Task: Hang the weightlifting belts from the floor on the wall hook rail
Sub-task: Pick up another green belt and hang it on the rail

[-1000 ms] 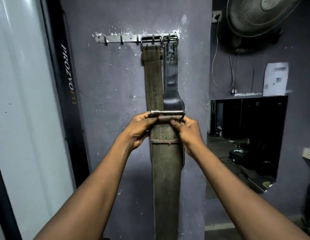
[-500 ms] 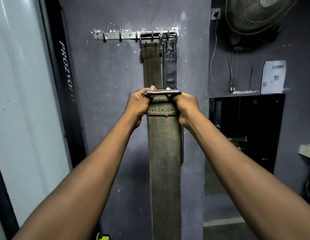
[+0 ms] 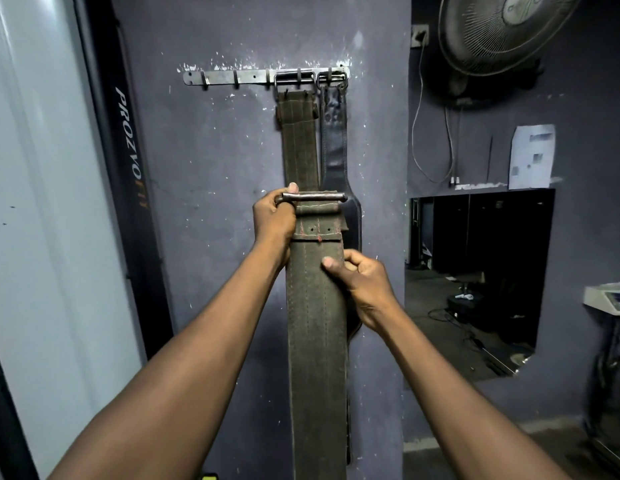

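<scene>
I hold an olive-green weightlifting belt (image 3: 317,341) upright in front of the purple wall. My left hand (image 3: 274,220) grips the left end of its metal buckle (image 3: 315,196). My right hand (image 3: 362,285) pinches the belt's right edge lower down. The metal hook rail (image 3: 232,77) is fixed to the wall well above the buckle. Two belts hang from its right hooks: an olive belt (image 3: 299,140) and a black leather belt (image 3: 334,147). The rail's left hooks are bare.
A black upright frame (image 3: 128,168) with lettering stands left of the wall. A wall fan (image 3: 498,29) hangs at top right with cables below it. A dark opening (image 3: 481,271) at right shows a cluttered floor. A white box (image 3: 609,299) sits at the far right.
My right hand has let go of the buckle's right end and slid down to the belt's right edge. The left hand still holds the buckle at about the same height.
</scene>
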